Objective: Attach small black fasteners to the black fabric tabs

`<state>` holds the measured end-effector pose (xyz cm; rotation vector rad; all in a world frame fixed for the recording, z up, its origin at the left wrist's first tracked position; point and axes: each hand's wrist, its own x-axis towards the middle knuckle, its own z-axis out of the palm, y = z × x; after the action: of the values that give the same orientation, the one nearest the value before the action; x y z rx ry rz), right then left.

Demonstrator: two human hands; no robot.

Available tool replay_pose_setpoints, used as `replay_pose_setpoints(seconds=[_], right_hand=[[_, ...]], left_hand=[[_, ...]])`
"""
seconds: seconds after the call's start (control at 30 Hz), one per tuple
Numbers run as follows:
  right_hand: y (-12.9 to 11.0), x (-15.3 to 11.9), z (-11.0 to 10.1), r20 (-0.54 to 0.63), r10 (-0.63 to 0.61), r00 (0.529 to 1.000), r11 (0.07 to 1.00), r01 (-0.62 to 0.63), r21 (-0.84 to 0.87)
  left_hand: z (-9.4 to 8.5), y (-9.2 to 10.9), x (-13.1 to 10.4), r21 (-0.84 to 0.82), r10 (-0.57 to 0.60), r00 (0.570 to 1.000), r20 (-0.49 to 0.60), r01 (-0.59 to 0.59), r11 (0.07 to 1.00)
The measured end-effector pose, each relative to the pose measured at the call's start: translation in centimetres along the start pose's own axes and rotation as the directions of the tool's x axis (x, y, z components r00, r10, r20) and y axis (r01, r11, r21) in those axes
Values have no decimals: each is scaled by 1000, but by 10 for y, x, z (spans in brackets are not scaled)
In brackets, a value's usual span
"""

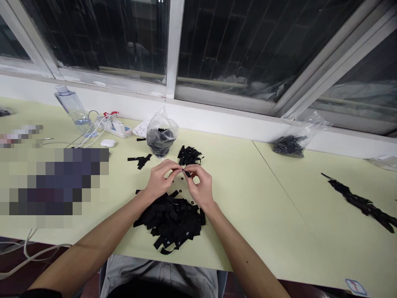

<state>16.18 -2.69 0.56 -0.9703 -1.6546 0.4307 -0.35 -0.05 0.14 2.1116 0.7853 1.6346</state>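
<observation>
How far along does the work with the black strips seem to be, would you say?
Perhaps done: the small far heap. In hand: one black strip, at the fingertips of the left hand and right hand. Probably left: the large near pile, so much seems to remain.

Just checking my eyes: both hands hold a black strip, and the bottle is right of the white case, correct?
No: the head view shows the bottle left of the white case. The left hand and right hand do hold a black strip.
</observation>
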Motion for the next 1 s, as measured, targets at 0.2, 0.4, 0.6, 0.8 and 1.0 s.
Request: replay_pose_setpoints(seconds=[0.2, 0.4, 0.6, 0.8, 1.0], right_hand=[[-1, 0, 4, -11, 79, 997, 996, -79, 28], [-2, -1, 6, -66, 70, 995, 997, -69, 19], [-9, 0, 8, -109, 124, 986, 992, -119, 51], [-12, -1, 10, -128, 86, 988, 996, -86, 10], [-9, 0, 9, -123, 89, 988, 996, -91, -11]], left_hand=[[1, 1, 1, -7, -96, 995, 37, 97, 995], [3, 0, -1, -18, -189, 981, 53, 190, 982], [5, 3, -2, -35, -242, 968, 67, 244, 969], [4, 4, -1, -3, -157, 987, 30, 157, 988], [4, 1, -1, 25, -167, 984, 55, 166, 986]])
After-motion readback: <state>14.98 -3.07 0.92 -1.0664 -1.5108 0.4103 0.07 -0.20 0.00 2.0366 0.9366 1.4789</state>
